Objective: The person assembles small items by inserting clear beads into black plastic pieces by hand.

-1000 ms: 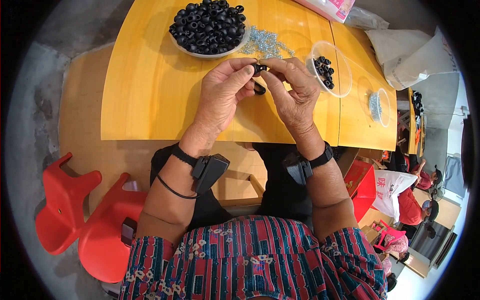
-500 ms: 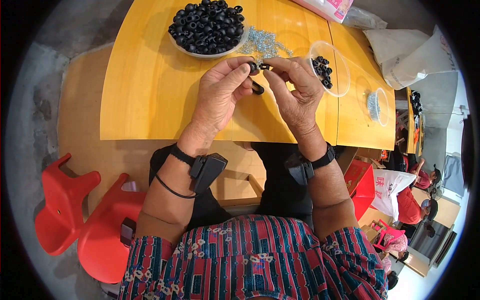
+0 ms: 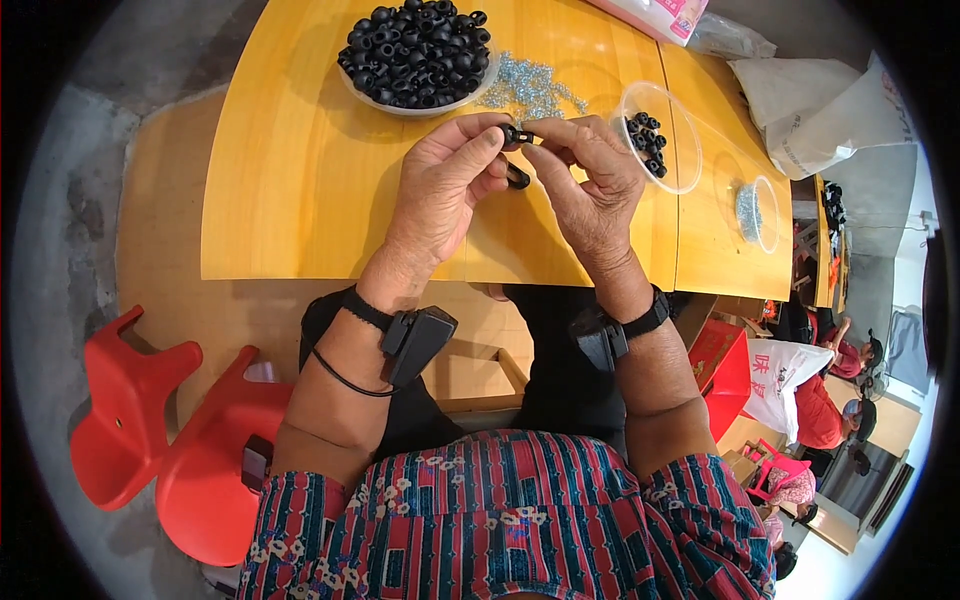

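Observation:
My left hand [image 3: 440, 190] pinches a small round black plastic piece [image 3: 508, 137] between thumb and forefinger. Closed on a small black piece with a slot [image 3: 526, 137], my right hand [image 3: 597, 180] holds it against the round one, above the yellow table [image 3: 330, 215]. A dark looped piece [image 3: 517, 176] shows just below my left fingertips; whether those fingers hold it I cannot tell. Beyond the hands, a white bowl [image 3: 428, 113] is heaped with black round pieces [image 3: 415, 55]. Beside it lies a loose pile of tiny clear bluish parts [image 3: 532, 88].
Right of my right hand, a clear tub [image 3: 690, 186] holds several black pieces. A smaller clear cup [image 3: 771, 222] contains bluish parts. Plastic sacks [image 3: 830, 120] lie at the far right. Red chairs [image 3: 215, 470] stand at lower left. Other people [image 3: 825, 410] are at the right.
The slotted piece in my right hand and the round piece in my left have come together; a small gap showed between them before. Both arms stay almost in place.

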{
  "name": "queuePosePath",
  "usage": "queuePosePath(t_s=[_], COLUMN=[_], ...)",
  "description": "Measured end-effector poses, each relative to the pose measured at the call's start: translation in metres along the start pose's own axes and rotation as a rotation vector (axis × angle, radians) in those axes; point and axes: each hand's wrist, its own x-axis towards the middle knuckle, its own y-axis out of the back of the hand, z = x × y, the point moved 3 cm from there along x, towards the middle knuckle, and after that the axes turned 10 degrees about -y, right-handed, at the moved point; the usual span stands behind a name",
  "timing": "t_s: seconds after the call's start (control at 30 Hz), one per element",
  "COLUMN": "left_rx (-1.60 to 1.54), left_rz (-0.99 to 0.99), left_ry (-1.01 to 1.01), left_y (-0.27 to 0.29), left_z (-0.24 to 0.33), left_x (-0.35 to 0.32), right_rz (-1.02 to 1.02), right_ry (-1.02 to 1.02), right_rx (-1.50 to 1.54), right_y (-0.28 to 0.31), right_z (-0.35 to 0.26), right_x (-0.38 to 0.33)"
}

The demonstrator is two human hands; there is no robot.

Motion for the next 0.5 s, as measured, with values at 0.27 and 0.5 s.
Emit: queuePosePath(t_s=[0.27, 0.5], left_rx=[0.013, 0.013], left_rz=[-0.002, -0.004], left_ry=[0.001, -0.001], left_y=[0.0014, 0.0000], left_z=[-0.0021, -0.0015], left_x=[0.0007, 0.0002], right_rz=[-0.005, 0.010], right_ry=[-0.012, -0.001], right_rx=[-0.004, 0.004], right_y=[0.0003, -0.0002], right_z=[0.0009, 0.0005], right_x=[0.0005, 0.0017])
